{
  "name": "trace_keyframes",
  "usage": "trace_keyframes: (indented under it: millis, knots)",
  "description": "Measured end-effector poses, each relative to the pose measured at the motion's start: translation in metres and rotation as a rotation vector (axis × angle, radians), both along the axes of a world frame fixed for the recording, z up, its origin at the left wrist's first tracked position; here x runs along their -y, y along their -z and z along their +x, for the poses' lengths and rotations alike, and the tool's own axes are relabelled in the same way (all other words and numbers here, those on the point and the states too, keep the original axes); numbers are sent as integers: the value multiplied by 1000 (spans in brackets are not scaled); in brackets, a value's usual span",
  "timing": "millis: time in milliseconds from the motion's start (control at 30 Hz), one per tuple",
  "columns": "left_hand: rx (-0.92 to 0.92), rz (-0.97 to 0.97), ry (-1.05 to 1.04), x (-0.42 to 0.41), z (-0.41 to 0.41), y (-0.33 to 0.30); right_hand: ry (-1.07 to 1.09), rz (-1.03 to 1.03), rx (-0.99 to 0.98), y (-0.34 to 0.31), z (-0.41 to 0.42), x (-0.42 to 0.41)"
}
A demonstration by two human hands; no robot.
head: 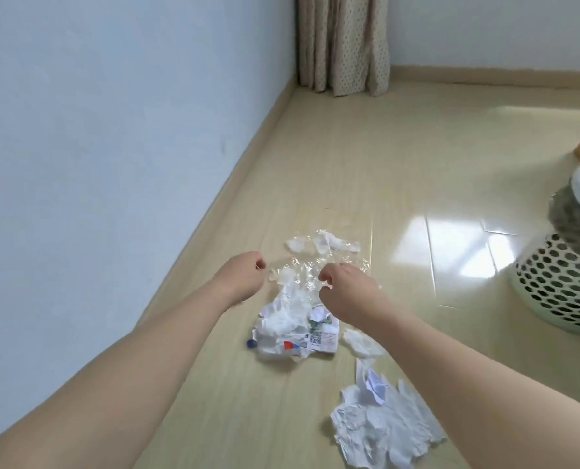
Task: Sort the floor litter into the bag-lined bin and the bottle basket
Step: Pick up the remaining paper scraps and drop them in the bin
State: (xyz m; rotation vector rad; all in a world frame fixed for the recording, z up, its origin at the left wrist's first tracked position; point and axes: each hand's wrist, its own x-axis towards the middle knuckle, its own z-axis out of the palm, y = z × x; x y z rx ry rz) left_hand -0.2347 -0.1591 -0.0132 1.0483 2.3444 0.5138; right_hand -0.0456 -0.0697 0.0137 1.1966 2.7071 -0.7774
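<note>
Reaching forward over a pale wood-look floor (pixel 214 401), two bare arms stretch toward a heap of litter. The left hand (pixel 244 277) has its fingers curled, and whether they pinch anything I cannot tell. The right hand (pixel 347 292) also curls its fingers, just over a sheet of clear plastic wrap (pixel 302 269); whether it holds the wrap I cannot tell. Near the hands lies crumpled printed paper (pixel 292 333) with a small blue cap (pixel 251 344) at its left edge. Nearer and to the right sits a pile of white tissue (pixel 383 431). A white bin (pixel 559 289) with a perforated wall and a dark bag over its rim stands at the right edge. A light blue wall (pixel 95 130) runs along the left, with a beige skirting board. A spotted beige curtain (pixel 344 42) hangs in the far corner. Window light gleams on the floor at the right.
</note>
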Motion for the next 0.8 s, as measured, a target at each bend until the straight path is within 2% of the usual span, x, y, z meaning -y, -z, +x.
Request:
trace_keyframes:
  millis: [67, 233, 300, 367, 433, 533, 633, 800]
  knots:
    - [27, -10, -102, 22, -32, 38, -11, -13, 52, 14, -27, 3]
    - [-20, -48, -179, 43, -62, 127, -24, 20, 150, 51, -63, 3]
    - [-169, 40, -158, 39, -61, 150, -31, 42, 159, 64, -75, 0]
    - [-400, 166, -97, 37, -58, 168, -75, 111, 156, 70, -89, -3]
    - [-537, 197, -94, 39, -58, 179, -115, 208, 112, 75, -106, -9]
    - [-599, 186, -45, 36, -62, 188, -146, 339, 81, 81, -130, -29]
    - [-641, 245, 58, 38, -64, 192, -175, 318, 161, 87, -149, -52]
    - [-698, 294, 55, 37, -67, 201, -266, 355, 276, 95, -183, -92]
